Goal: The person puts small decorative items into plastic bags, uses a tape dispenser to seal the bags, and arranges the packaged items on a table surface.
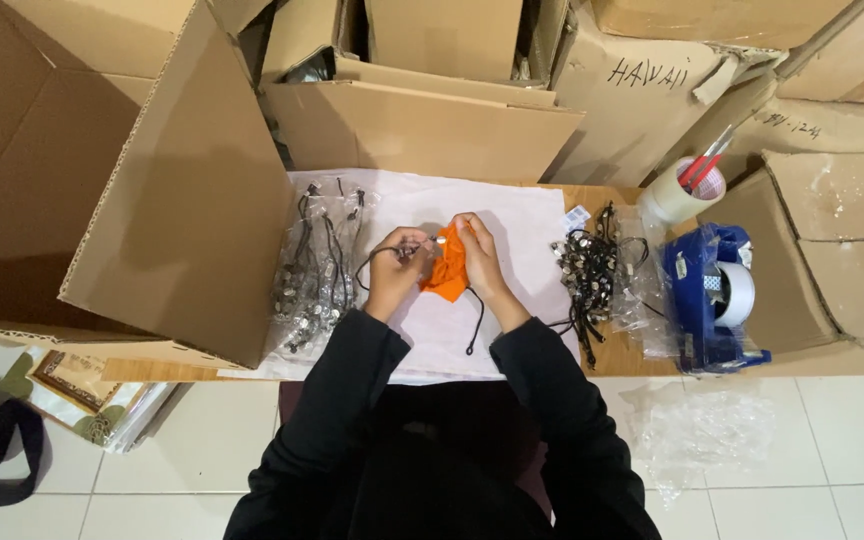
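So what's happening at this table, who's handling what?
A person in black sleeves sits at a small table hemmed in by cardboard boxes. The right hand grips a small orange cloth piece, and the left hand pinches a black cord at its edge. Bagged cords with metal pieces lie to the left, a loose pile of them to the right, beside a blue tape dispenser.

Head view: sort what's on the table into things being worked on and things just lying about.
In hand:
left hand holding a black cord
right hand on the orange cloth

Lying about:
bagged cords
loose pile of cords
blue tape dispenser
tape roll with pens
cardboard boxes
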